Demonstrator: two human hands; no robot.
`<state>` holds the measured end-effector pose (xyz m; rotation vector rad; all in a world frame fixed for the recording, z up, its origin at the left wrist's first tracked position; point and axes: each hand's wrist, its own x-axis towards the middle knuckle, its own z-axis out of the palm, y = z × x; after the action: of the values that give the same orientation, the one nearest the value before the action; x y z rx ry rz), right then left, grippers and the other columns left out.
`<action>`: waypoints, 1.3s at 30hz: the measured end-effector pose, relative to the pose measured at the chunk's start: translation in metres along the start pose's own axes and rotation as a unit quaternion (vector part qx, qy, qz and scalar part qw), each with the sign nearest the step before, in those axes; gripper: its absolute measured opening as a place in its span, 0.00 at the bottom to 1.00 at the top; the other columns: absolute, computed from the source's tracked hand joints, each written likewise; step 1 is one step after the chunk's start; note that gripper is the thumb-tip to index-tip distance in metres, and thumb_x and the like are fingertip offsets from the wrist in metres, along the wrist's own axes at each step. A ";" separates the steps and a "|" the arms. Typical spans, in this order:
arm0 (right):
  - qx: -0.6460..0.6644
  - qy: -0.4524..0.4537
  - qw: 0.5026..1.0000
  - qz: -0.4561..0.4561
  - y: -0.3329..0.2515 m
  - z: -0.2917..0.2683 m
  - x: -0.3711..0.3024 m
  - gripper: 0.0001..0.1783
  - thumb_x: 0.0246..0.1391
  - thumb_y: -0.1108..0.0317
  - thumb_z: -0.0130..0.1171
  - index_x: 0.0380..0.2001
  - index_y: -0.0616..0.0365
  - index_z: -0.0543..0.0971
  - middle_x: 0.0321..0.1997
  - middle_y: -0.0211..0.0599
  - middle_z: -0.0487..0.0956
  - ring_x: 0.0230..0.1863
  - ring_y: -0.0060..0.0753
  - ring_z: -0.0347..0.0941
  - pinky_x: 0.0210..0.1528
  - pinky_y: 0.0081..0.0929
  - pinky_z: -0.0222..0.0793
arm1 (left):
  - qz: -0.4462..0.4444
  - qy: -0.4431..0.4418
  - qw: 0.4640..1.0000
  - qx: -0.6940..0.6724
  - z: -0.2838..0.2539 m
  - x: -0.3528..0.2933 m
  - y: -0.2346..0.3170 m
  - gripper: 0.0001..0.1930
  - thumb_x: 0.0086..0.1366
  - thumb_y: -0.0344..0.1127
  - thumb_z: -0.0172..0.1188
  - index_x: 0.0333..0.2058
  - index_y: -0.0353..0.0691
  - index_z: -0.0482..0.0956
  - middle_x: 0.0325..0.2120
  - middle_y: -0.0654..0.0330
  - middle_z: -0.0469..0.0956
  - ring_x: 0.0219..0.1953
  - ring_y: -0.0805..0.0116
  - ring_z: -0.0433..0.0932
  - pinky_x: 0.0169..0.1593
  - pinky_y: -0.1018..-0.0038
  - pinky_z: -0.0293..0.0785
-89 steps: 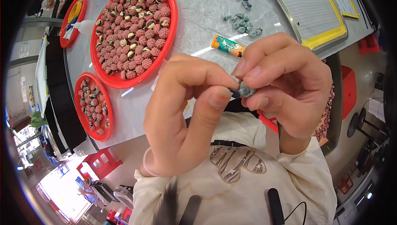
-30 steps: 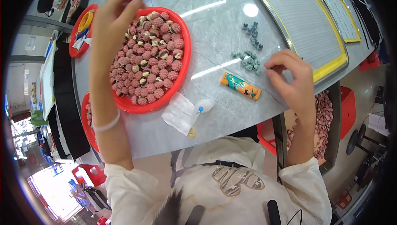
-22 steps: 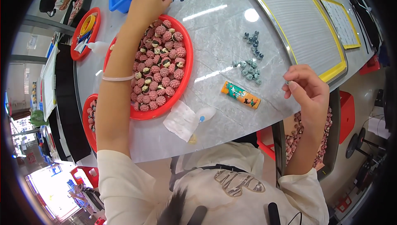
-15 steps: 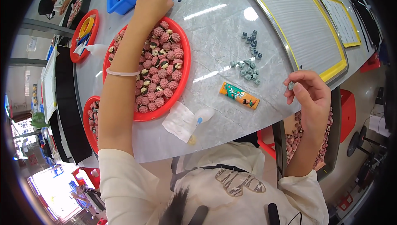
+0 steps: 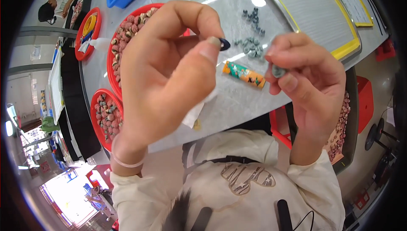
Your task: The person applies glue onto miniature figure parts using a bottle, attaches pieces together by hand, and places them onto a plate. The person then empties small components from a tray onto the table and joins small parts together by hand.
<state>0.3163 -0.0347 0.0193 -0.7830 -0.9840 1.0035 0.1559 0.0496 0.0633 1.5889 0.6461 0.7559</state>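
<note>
Close up in the middle, my left hand [image 5: 165, 78] pinches a small dark blue disc-like piece [image 5: 225, 44] with a pale spot on it. To its right, my right hand [image 5: 311, 72] holds a small grey-green rounded piece [image 5: 278, 71] between thumb and fingers. The two pieces are apart. Beyond the hands lie a group of similar grey-green pieces [image 5: 253, 47] and several dark-topped ones [image 5: 253, 15] on the grey table. An orange and green tube-shaped packet [image 5: 243, 74] lies between the hands, near the right fingertips in the picture.
Red trays [image 5: 113, 57] of pink knobbly pieces [image 5: 127, 29] stand at left, partly behind my left arm. A blue bin [image 5: 121, 0] with dark pieces is at the far left. A yellow-edged metal tray [image 5: 352, 46] lies far right. Another person [image 5: 63, 2] is at the upper left.
My left hand has come back from beside the blue bin toward me, now with a dark blue piece in its fingers. My right hand has moved slightly up and left, still holding its piece.
</note>
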 end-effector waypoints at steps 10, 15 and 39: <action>-0.098 0.008 0.994 -0.055 0.001 0.028 -0.023 0.12 0.40 0.85 0.53 0.33 0.69 0.69 0.35 0.51 0.70 0.35 0.29 0.71 0.30 0.16 0.73 | 0.097 0.103 0.990 0.015 0.036 -0.043 -0.017 0.09 0.55 0.32 0.48 0.32 0.33 0.66 0.25 0.60 0.66 0.19 0.82 0.59 0.18 0.88 0.56; -0.006 -0.023 0.997 -0.076 0.003 0.024 -0.030 0.10 0.42 0.81 0.56 0.32 0.66 0.70 0.35 0.51 0.71 0.34 0.29 0.70 0.35 0.19 0.70 | 0.113 0.106 0.988 -0.006 0.038 -0.050 -0.013 0.11 0.55 0.36 0.52 0.32 0.33 0.66 0.26 0.58 0.66 0.20 0.82 0.60 0.18 0.89 0.55; 0.149 -0.049 0.987 0.029 0.017 0.024 -0.038 0.08 0.42 0.77 0.59 0.28 0.63 0.72 0.33 0.44 0.72 0.37 0.32 0.72 0.39 0.21 0.68 | 0.243 0.110 0.915 0.303 0.030 -0.068 -0.016 0.11 0.49 0.31 0.61 0.32 0.36 0.73 0.28 0.55 0.67 0.26 0.72 0.67 0.31 0.79 0.64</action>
<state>0.2803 -0.0620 0.0017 -0.5202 -0.8714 1.2159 0.1354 -0.0190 0.0367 2.3061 0.6932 1.1930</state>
